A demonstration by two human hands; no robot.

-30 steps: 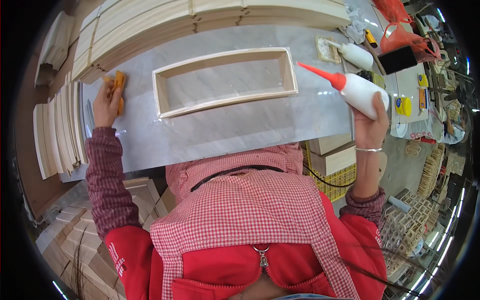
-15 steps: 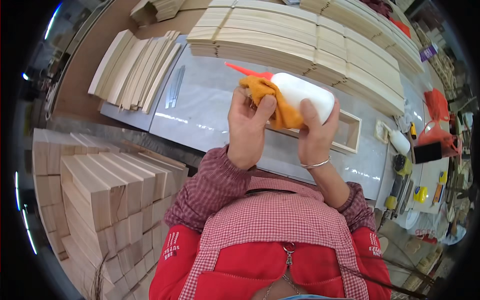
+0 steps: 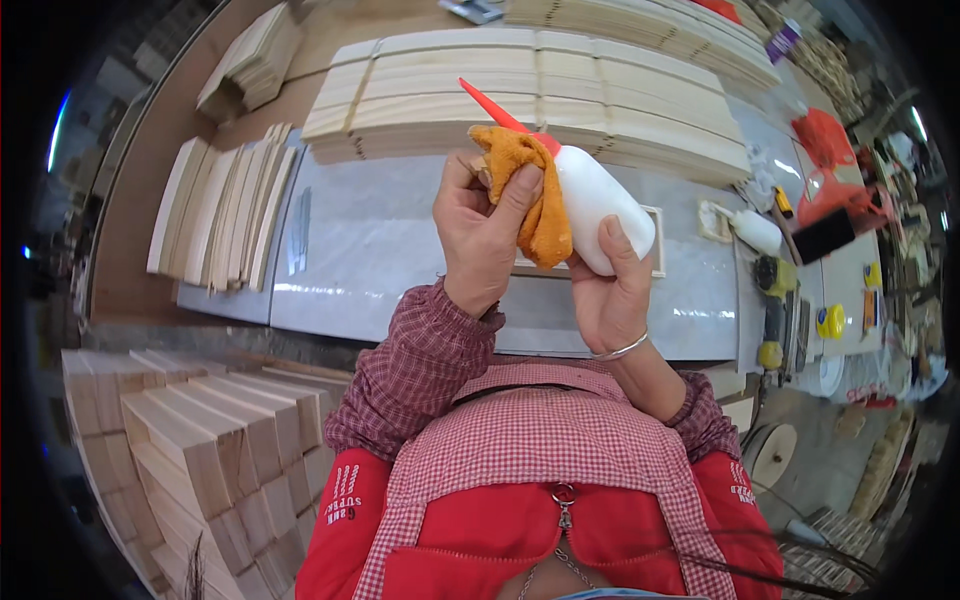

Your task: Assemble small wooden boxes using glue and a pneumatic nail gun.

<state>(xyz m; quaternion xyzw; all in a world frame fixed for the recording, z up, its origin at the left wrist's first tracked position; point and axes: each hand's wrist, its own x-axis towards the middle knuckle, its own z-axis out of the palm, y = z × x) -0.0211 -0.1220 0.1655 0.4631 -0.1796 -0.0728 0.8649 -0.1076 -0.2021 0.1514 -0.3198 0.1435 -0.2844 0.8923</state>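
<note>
A white glue bottle (image 3: pixel 603 205) with a long red nozzle (image 3: pixel 494 107) is held up tilted over the table, the nozzle pointing to the far left. My right hand (image 3: pixel 612 290) grips the bottle near its base, thumb lying along its side. An orange cloth (image 3: pixel 530 185) is pinched in my left hand (image 3: pixel 474 228) and pressed against the bottle at the shoulder, just below the nozzle. Behind the bottle and my hands, a light wooden frame (image 3: pixel 657 240) lies on the grey tabletop (image 3: pixel 380 250), mostly hidden.
Bundled wooden boards (image 3: pixel 450 95) stretch across the back. Loose slats (image 3: pixel 225 210) and thin metal strips (image 3: pixel 299 230) lie at left. Wooden blocks (image 3: pixel 215 440) are piled at lower left. A second white bottle (image 3: pixel 757 231), a power drill (image 3: pixel 774 275) and red plastic bags (image 3: pixel 840 195) sit at right.
The bottle has tipped more steeply, its nozzle rising and its base dropping. My right hand has moved down and left with it. The whole view has shifted, uncovering more of the right side.
</note>
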